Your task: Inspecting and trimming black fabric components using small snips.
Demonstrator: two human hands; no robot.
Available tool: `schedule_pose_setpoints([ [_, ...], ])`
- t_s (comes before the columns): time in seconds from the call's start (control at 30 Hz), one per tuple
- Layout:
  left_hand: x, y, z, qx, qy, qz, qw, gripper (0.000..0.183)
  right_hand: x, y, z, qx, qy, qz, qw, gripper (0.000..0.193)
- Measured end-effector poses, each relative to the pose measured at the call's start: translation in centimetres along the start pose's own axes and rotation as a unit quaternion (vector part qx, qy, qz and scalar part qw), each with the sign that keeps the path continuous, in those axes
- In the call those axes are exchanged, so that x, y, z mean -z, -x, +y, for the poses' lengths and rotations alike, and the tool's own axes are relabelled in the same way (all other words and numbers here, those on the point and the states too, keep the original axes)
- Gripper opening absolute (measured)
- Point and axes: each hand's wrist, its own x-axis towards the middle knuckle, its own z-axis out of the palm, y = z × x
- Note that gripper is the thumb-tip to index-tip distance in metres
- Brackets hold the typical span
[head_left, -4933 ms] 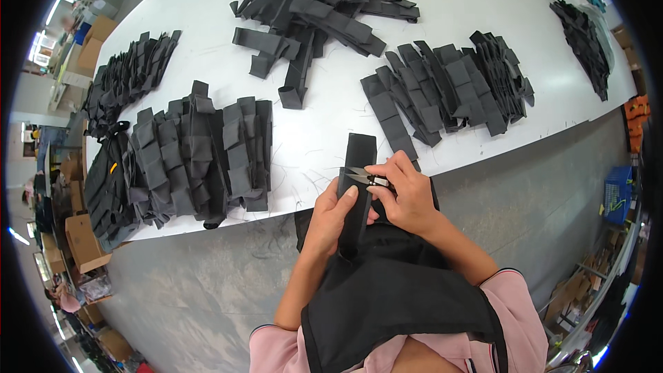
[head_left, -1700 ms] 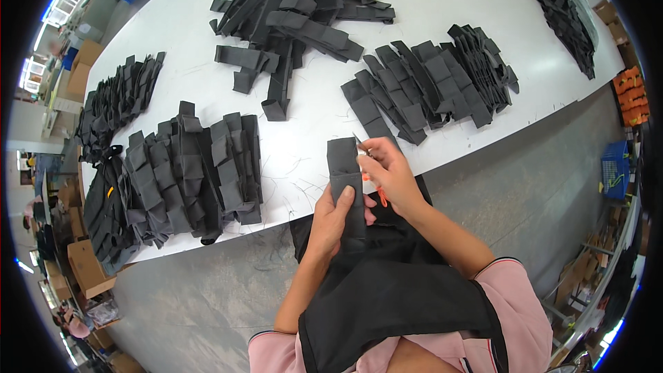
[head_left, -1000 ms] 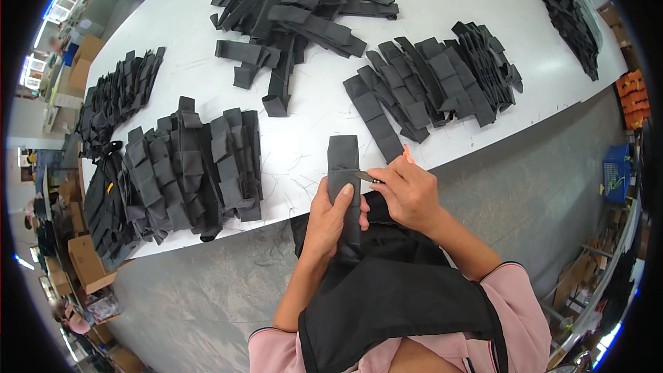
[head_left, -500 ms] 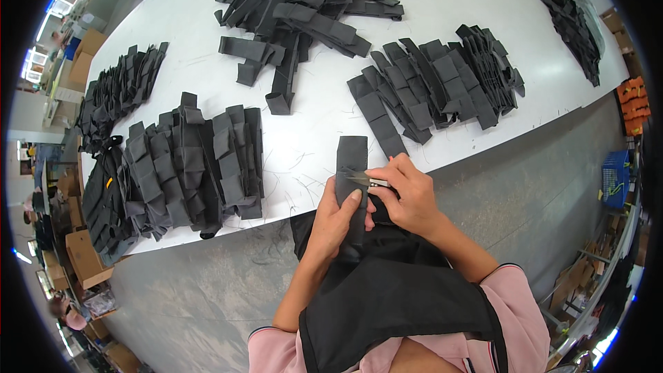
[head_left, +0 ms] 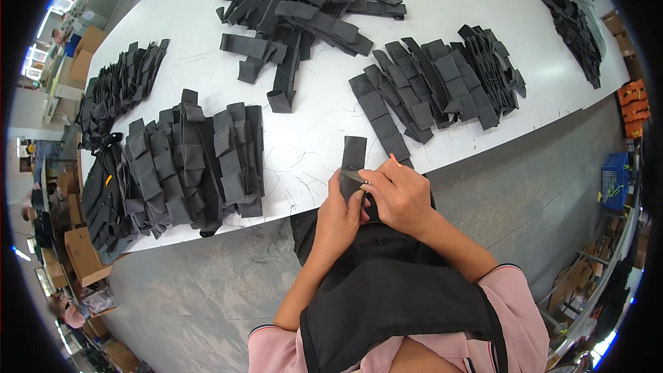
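My left hand (head_left: 337, 215) is closed on a dark grey fabric strip (head_left: 355, 148), thumb on its face, and holds it upright at the table's front edge. In my right hand (head_left: 402, 198) is a pair of small metal thread snips (head_left: 354, 175). Their blades lie against the middle of the strip, just above my left thumb. My fingers cover most of the handle, and a bit of orange shows above them. The lower part of the strip is hidden behind my hands.
On the white table (head_left: 304, 131), dark strips lie in a loose pile (head_left: 297, 7) at the back, a right-hand row (head_left: 442, 83) and a left-hand row (head_left: 186, 166). Another bundle (head_left: 573, 34) is at the far right. Loose threads litter the tabletop. A blue basket (head_left: 614, 179) stands beyond the right edge.
My right hand has turned and moved slightly down and left, closer to my left thumb. The strip has shifted a little and less of it shows. The snips remain in my right hand.
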Motion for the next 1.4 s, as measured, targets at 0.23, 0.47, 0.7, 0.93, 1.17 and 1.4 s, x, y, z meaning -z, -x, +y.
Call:
schedule_pose_setpoints([
  [0.23,0.1,0.1,0.1,-0.013,-0.036,0.016,0.999,0.051,0.5,1.0,0.3,-0.008,-0.023,0.057,0.998,0.024],
  [0.47,0.0,-0.1,-0.5,-0.017,0.012,-0.007,1.0,0.047,0.1,0.8,-0.1,-0.076,-0.085,0.018,0.993,0.023],
  [0.7,0.7,-0.4,-0.3,0.054,0.22,-0.086,0.97,0.033,0.2,0.9,1.1,-0.278,-0.351,-0.057,0.892,0.021],
  [0.93,0.9,0.4,-2.0,0.073,0.275,-0.093,0.954,0.032,-1.4,2.3,1.7,-0.363,-0.528,-0.107,0.76,0.017],
  [1.17,0.8,1.5,-2.1,0.094,0.298,-0.066,0.948,0.034,-1.7,3.8,0.3,-0.014,-0.209,-0.004,0.978,0.028],
  [1.4,0.4,1.7,-3.4,0.059,0.298,-0.042,0.952,0.037,-1.6,4.8,0.1,-0.132,-0.318,-0.05,0.937,0.031],
])
